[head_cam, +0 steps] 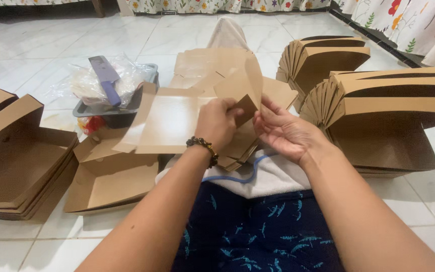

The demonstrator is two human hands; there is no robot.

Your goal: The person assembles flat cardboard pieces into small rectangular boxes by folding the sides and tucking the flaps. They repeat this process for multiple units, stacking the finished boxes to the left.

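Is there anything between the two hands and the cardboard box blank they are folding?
Nothing visible. The left hand pinches a flap of the flat cardboard box blank, and the right hand touches the same flap from the other side. No other thing lies between them.

Brown cardboard boxes stacked right, left, one flat centre.

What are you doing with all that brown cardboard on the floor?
A person sitting on the white tiled floor is folding a flat brown cardboard box over their lap. The left hand pinches a corner flap while the right hand sits open beside it. Stacks of folded boxes stand to the right, and more nested boxes lie to the left. A dark tray with a purple-handled knife sits behind.
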